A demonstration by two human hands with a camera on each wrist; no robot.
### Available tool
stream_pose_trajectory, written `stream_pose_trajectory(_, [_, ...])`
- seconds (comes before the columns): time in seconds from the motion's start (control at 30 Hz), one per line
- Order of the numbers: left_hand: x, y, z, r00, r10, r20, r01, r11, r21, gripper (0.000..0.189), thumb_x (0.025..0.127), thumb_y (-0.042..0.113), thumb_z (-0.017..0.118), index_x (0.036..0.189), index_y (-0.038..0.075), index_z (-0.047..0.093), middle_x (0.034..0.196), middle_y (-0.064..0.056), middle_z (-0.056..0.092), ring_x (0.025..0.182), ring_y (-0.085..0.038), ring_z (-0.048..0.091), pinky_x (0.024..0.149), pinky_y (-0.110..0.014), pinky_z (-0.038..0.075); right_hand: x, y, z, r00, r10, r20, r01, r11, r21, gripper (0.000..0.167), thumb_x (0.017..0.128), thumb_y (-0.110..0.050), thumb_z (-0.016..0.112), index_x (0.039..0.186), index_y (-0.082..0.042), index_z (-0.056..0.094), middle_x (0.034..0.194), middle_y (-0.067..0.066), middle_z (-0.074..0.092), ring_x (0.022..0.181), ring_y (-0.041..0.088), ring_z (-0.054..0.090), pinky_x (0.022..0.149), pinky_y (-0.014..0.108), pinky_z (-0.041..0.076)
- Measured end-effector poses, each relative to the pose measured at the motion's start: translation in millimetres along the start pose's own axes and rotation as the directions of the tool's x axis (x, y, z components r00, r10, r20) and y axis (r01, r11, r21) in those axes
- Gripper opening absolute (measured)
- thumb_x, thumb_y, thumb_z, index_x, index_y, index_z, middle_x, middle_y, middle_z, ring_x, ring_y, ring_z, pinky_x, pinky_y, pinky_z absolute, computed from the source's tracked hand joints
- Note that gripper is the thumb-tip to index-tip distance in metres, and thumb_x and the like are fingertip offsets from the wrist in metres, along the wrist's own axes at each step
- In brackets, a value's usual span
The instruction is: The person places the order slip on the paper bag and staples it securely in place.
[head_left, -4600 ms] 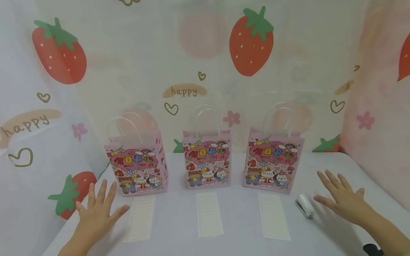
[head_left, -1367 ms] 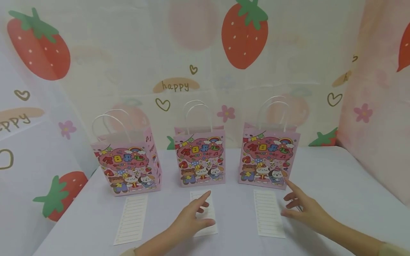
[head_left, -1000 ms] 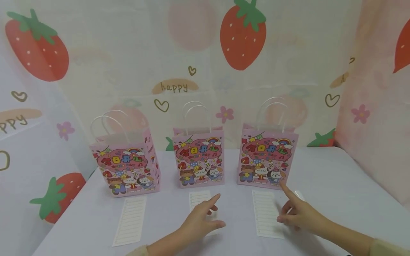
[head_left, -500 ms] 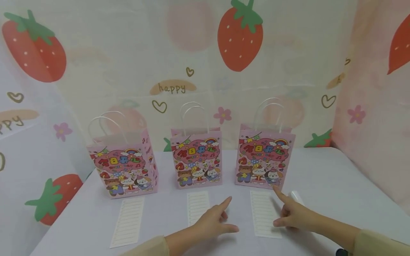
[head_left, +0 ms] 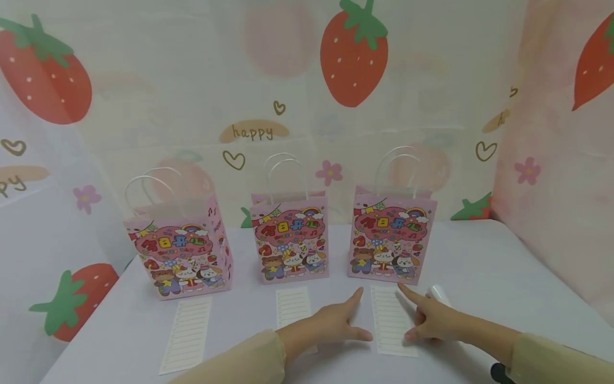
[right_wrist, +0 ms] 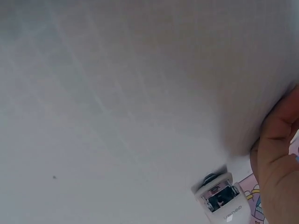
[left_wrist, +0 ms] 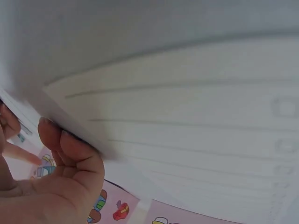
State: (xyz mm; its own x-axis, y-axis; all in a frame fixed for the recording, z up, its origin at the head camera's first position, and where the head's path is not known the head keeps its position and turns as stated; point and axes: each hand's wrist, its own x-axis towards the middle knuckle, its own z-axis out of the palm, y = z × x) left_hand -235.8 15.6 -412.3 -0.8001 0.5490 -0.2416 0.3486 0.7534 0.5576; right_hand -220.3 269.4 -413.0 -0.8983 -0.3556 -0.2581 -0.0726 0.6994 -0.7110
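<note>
Over the lined paper slip on the right [head_left: 390, 322] my two hands come together from either side. The left hand [head_left: 336, 322] hovers at the slip's left edge, index finger and thumb stretched out and apart, holding nothing. My right hand [head_left: 435, 320] is at its right edge, index fingertip near the top and thumb over the lower part; whether it touches the paper I cannot tell. My left forearm partly covers the middle slip [head_left: 293, 304], which looms large in the left wrist view. A white stapler [head_left: 437, 293] lies behind my right hand, partly hidden.
Behind the slips stand a left pink paper bag [head_left: 179, 258], a middle bag [head_left: 293, 242] and a right bag [head_left: 390, 242], each with white handles. The left slip [head_left: 186, 336] lies before its bag. A dark round object [head_left: 499, 372] sits by my right sleeve.
Both hands started spread wide at the table's sides and have come inward. The left has moved right past the middle slip; the right has moved left from beyond the stapler. Bags and slips stay put.
</note>
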Motion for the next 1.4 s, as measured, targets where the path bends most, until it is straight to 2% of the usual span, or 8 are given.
stream_pose_trajectory(0.07, [6.1, 2.5, 0.3, 0.999, -0.025, 0.021, 0.023, 0.996, 0.08, 0.094, 0.084, 0.052, 0.069, 0.156, 0.016, 0.019, 0.135, -0.013, 0.057, 0.118, -0.026, 0.058, 0.1, -0.038, 0.043, 0.7, -2.1, 0.5, 1.0, 0.026, -0.006, -0.026, 0.999, -0.022, 0.112, 0.07, -0.029, 0.086, 0.153, -0.002, 0.016, 0.07, 0.006, 0.05, 0.051, 0.013, 0.044, 0.048, 0.024, 0.04])
stream_pose_trajectory(0.13, [11.9, 4.7, 1.4, 0.998, -0.053, 0.038, 0.048, 0.991, 0.125, 0.096, 0.083, 0.056, 0.069, 0.156, 0.018, 0.019, 0.142, -0.012, 0.05, 0.124, -0.029, 0.053, 0.103, -0.04, 0.04, 1.2, -4.7, 0.4, 0.999, 0.047, -0.01, -0.048, 0.998, -0.038, 0.112, 0.069, -0.028, 0.087, 0.154, -0.003, 0.017, 0.071, 0.007, 0.051, 0.052, 0.013, 0.045, 0.049, 0.025, 0.042])
stream_pose_trajectory(0.27, [18.8, 9.2, 3.9, 0.994, -0.096, 0.052, 0.085, 0.978, 0.193, 0.098, 0.08, 0.061, 0.069, 0.156, 0.022, 0.02, 0.141, -0.01, 0.052, 0.124, -0.028, 0.054, 0.101, -0.041, 0.042, 2.5, -10.6, 0.2, 0.995, 0.101, -0.013, -0.102, 0.993, -0.052, 0.111, 0.069, -0.027, 0.087, 0.154, -0.005, 0.019, 0.072, 0.008, 0.053, 0.053, 0.015, 0.049, 0.049, 0.027, 0.046])
stream_pose_trajectory(0.43, [20.0, 16.6, 5.5, 0.995, -0.096, 0.038, 0.083, 0.961, 0.262, 0.099, 0.077, 0.063, 0.07, 0.155, 0.02, 0.025, 0.138, -0.009, 0.055, 0.121, -0.027, 0.056, 0.098, -0.04, 0.044, 5.3, -15.3, 0.2, 0.991, 0.137, -0.008, -0.137, 0.988, -0.067, 0.108, 0.07, -0.026, 0.086, 0.153, -0.005, 0.02, 0.073, 0.009, 0.054, 0.053, 0.015, 0.049, 0.048, 0.027, 0.047])
stream_pose_trajectory(0.8, [19.3, 26.9, 8.2, 0.992, -0.127, -0.018, 0.125, 0.922, 0.366, 0.096, 0.074, 0.063, 0.072, 0.152, 0.022, 0.034, 0.13, -0.008, 0.062, 0.115, -0.025, 0.06, 0.09, -0.037, 0.047, 10.1, -16.9, 0.5, 0.987, 0.156, -0.025, -0.158, 0.977, -0.143, 0.1, 0.073, -0.027, 0.084, 0.151, 0.0, 0.027, 0.076, 0.008, 0.055, 0.053, 0.015, 0.051, 0.048, 0.028, 0.051])
stream_pose_trajectory(1.13, [22.8, 23.0, 12.4, 0.989, -0.145, -0.037, 0.148, 0.912, 0.382, 0.097, 0.072, 0.065, 0.072, 0.15, 0.018, 0.037, 0.126, -0.008, 0.063, 0.111, -0.025, 0.061, 0.088, -0.037, 0.049, 11.6, -15.9, 4.4, 0.988, 0.146, -0.044, -0.151, 0.974, -0.17, 0.091, 0.073, -0.027, 0.084, 0.145, 0.003, 0.037, 0.076, 0.007, 0.052, 0.051, 0.014, 0.048, 0.047, 0.027, 0.05])
stream_pose_trajectory(1.33, [24.1, 24.1, 6.6, 0.988, -0.155, -0.008, 0.151, 0.949, 0.276, 0.08, 0.083, 0.058, 0.067, 0.146, 0.015, 0.044, 0.136, -0.006, 0.057, 0.124, -0.025, 0.053, 0.1, -0.04, 0.042, 10.3, -15.4, 6.6, 0.989, 0.132, -0.061, -0.141, 0.977, -0.159, 0.088, 0.073, -0.026, 0.084, 0.144, 0.003, 0.041, 0.072, 0.006, 0.051, 0.05, 0.013, 0.045, 0.045, 0.026, 0.049])
stream_pose_trajectory(1.4, [24.1, 25.6, 3.2, 0.987, -0.161, -0.002, 0.159, 0.967, 0.198, 0.071, 0.087, 0.054, 0.065, 0.144, 0.015, 0.047, 0.131, -0.004, 0.061, 0.112, -0.022, 0.06, 0.093, -0.038, 0.046, 9.9, -15.3, 6.6, 0.99, 0.123, -0.067, -0.132, 0.979, -0.153, 0.086, 0.073, -0.025, 0.084, 0.143, 0.002, 0.042, 0.071, 0.006, 0.051, 0.048, 0.012, 0.044, 0.045, 0.026, 0.049])
